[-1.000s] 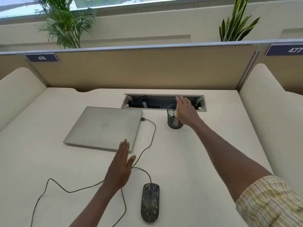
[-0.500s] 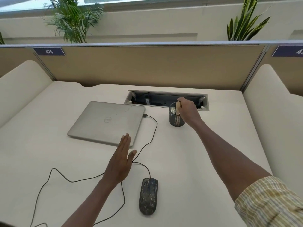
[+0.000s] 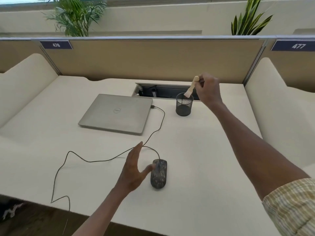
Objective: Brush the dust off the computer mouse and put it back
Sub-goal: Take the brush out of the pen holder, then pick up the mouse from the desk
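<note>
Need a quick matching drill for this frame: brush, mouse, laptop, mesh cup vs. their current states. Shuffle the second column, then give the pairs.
Things:
1. brush
2. mouse
3. laptop
4. mesh cup

States:
A. closed, cable plugged into its side
B. lies on the desk, left thumb at its edge
C. stands upright beside the cable tray
D. held by the right hand, its bristle end at the cup's rim

Pairs: 1-D, 2-B, 3-A, 4-C

Two bare forearms; at the frame's lower right, a short yellow-and-grey checked woven sleeve [image 3: 293, 206] covers the right upper arm.
</note>
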Available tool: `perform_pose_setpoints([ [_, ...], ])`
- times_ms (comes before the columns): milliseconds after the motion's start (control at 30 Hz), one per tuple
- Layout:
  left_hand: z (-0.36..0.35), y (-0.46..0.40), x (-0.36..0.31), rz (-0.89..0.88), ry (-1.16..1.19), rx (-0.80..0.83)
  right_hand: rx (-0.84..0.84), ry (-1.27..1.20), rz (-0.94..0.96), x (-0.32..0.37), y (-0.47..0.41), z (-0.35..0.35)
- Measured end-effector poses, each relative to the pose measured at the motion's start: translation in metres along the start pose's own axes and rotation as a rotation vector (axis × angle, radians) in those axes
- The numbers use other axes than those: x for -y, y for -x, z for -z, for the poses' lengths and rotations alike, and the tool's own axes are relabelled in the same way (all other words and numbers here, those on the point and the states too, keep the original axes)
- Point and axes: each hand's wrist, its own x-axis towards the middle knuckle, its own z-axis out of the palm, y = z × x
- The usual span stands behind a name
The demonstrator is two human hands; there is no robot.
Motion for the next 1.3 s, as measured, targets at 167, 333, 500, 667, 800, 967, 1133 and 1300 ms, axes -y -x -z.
perform_pose_setpoints([
  [167,-0.011,0.026,0.017,0.045,-0.042,0.252,-0.034,-0.035,0.043,0.027,0.039,0.027],
  [333,-0.01,0.016,0.028,0.088,-0.099,0.444,-0.013,-0.071,0.086,0.049,0.087,0.035],
  [500,-0.013,0.0,0.029,0.046,-0.144,0.506,0.039,-0.158,0.058,0.07,0.13,0.038],
  [667,-0.017,-0.013,0.028,0.049,-0.152,0.52,0.082,-0.211,0.012,0.082,0.171,0.034],
  [800,-0.021,-0.016,0.034,0.036,-0.156,0.529,0.107,-0.241,-0.018,0.084,0.193,0.027],
  [967,-0.027,-0.013,0.041,-0.004,-0.148,0.482,0.117,-0.25,-0.077,0.079,0.209,0.028],
  [1133,-0.033,-0.012,0.045,-0.032,-0.134,0.434,0.094,-0.24,-0.126,0.075,0.219,0.039],
  [1300,-0.036,-0.011,0.044,-0.04,-0.119,0.388,0.06,-0.207,-0.151,0.072,0.231,0.05],
])
